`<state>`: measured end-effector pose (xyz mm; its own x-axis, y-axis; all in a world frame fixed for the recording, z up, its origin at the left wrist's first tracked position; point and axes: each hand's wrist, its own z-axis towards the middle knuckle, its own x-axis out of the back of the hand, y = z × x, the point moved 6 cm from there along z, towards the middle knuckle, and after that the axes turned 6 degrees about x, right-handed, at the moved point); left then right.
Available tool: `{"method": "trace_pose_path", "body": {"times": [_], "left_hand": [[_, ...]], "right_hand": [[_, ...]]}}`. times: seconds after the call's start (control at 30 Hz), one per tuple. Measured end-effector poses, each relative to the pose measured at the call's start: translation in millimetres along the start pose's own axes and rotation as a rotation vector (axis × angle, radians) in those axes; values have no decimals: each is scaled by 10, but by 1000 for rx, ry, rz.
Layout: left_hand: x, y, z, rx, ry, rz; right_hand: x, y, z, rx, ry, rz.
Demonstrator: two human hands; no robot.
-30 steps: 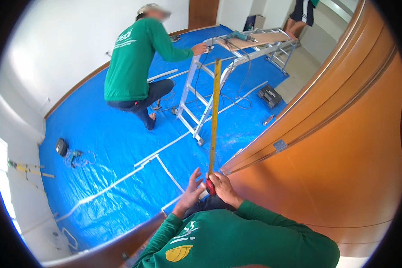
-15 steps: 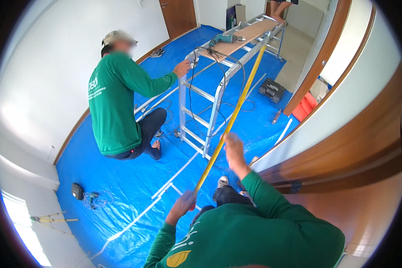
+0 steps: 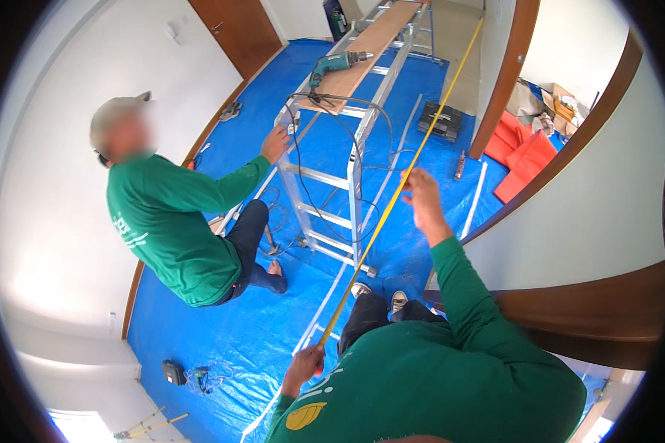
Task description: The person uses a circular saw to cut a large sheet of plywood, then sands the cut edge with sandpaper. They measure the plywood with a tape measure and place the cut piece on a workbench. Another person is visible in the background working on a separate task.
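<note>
My left hand point(image 3: 303, 365) is closed low in front of my body around a tape measure, with a bit of red case showing at the palm. From it the yellow tape blade point(image 3: 377, 244) runs out long and taut, up past the ladder toward the doorway at the top. Farther along, my right hand point(image 3: 423, 201) has its fingers curled at the blade's edge, seemingly pinching it. Beside the blade stands an aluminium folding ladder point(image 3: 355, 170) carrying a wooden plank point(image 3: 380, 63). A teal corded drill point(image 3: 334, 68) lies on the plank.
A co-worker in a green shirt point(image 3: 170, 214) crouches at left, one hand at the ladder. Blue sheeting point(image 3: 222, 325) covers the floor. Near the door frame point(image 3: 504, 81) are a black case point(image 3: 440, 120), a sealant tube point(image 3: 459, 166) and orange sheets point(image 3: 524, 159). White strips point(image 3: 321, 310) lie near my feet.
My view has shifted. The blade now reaches farther, its far end past the plank's side. My right hand has moved outward along it; my left hand stays low.
</note>
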<state>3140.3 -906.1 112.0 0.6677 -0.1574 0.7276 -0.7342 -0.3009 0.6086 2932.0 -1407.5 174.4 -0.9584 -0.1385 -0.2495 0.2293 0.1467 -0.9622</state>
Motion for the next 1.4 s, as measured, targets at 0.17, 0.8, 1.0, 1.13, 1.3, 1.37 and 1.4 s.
{"method": "trace_pose_path", "body": {"times": [0.17, 0.8, 1.0, 1.13, 1.3, 1.37, 1.4], "left_hand": [[630, 287, 1125, 152, -307, -344], [1436, -1232, -119, 843, -312, -720], [1653, -485, 559, 765, -77, -751], [1842, 322, 1480, 620, 127, -596], [1994, 1053, 2713, 633, 267, -608], [2067, 1242, 3040, 577, 326, -535], [2028, 1238, 3065, 708, 288, -626]], "right_hand": [[-500, 199, -257, -183, -86, 171], [-9, -715, 1667, 45, 174, -209], [-737, -843, 2554, 124, 14, -180], [-1248, -891, 2904, 94, -205, -196], [-1468, -900, 3759, 67, -300, -153], [-1459, -936, 4331, 115, -302, -168], [-1420, -961, 4663, 139, -293, -170]]}}
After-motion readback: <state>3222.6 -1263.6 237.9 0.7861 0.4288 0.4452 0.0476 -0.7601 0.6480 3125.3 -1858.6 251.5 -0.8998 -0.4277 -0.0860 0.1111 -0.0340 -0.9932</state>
